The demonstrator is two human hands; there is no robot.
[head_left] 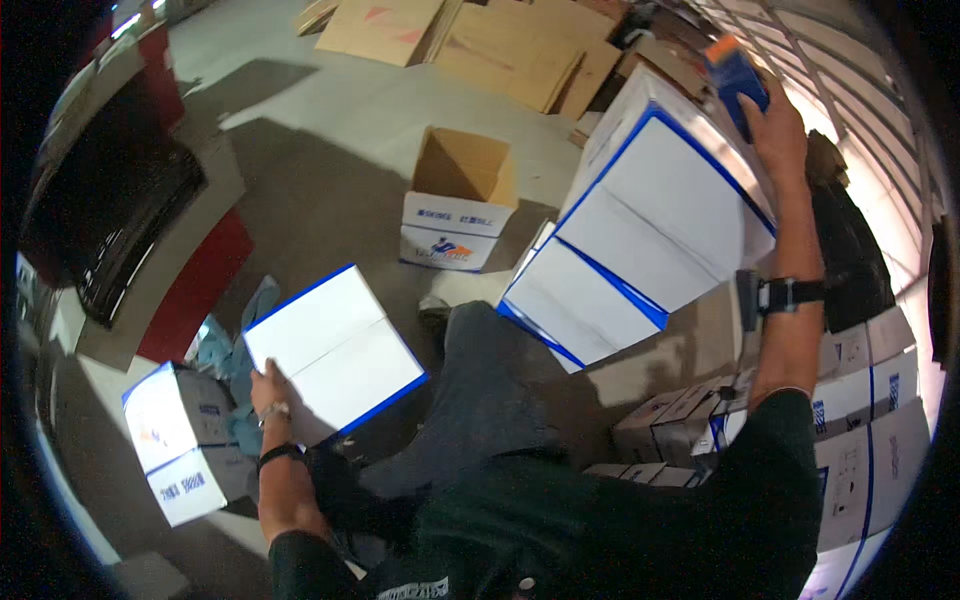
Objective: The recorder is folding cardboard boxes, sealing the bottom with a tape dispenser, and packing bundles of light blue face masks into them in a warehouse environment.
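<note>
My left hand [270,392] rests on the near edge of a closed white carton with blue edges [335,350] that lies on the floor at my left. My right hand [775,125] is raised at the upper right and grips a blue and orange tape dispenser [735,75]. It hovers above the far corner of a stack of two closed white cartons with blue edges [650,220] in front of me. A dark watch is strapped to my right wrist.
An open white carton with brown flaps [460,205] stands on the concrete floor ahead. Another white carton [175,440] sits at the lower left. Flattened brown cardboard [480,40] lies at the top. Stacked white cartons [860,420] fill the right side. A dark rack [110,200] stands at left.
</note>
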